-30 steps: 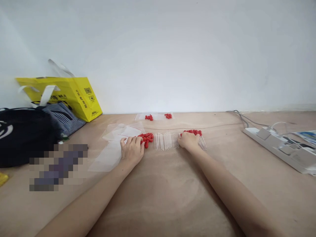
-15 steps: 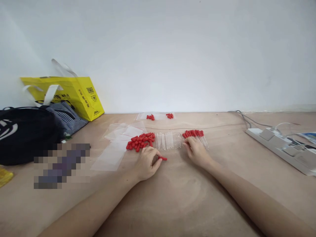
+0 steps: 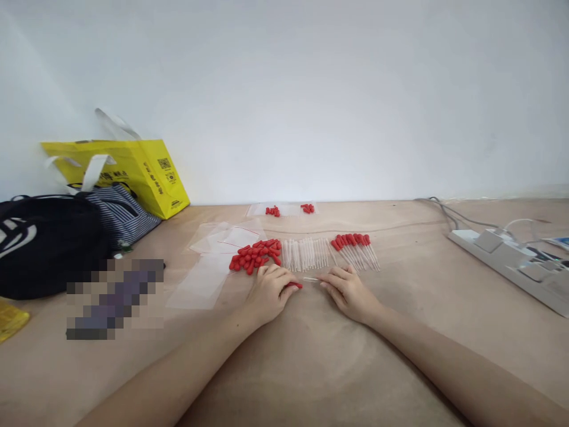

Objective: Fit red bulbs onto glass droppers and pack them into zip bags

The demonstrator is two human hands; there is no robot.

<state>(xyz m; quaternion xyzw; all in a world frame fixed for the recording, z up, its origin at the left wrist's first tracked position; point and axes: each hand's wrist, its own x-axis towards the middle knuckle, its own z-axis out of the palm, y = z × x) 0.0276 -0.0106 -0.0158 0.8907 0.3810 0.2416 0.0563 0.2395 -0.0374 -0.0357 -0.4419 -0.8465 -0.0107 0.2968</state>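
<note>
Pinched in my left hand [image 3: 272,292] is a red rubber bulb [image 3: 295,285], its end showing past the fingertips. My right hand [image 3: 349,292] grips a thin clear tube [image 3: 310,279] that points left toward the bulb, with a small gap between them. Just behind my left hand lies a pile of red bulbs [image 3: 253,255]. A row of clear tubes [image 3: 306,254] is spread to the right of the pile. Further right, several tubes capped with red bulbs [image 3: 355,244] lie side by side behind my right hand.
Clear plastic bags [image 3: 200,279] lie left of the pile. A packed bag with red bulbs [image 3: 284,206] rests by the wall. A yellow bag [image 3: 155,172], striped bag [image 3: 120,213] and black bag [image 3: 53,249] stand left; a white power strip [image 3: 507,267] lies right.
My right hand has moved from the capped tubes toward my left hand and now holds a clear tube. The red bulb is still in my left hand. The view has shifted slightly.
</note>
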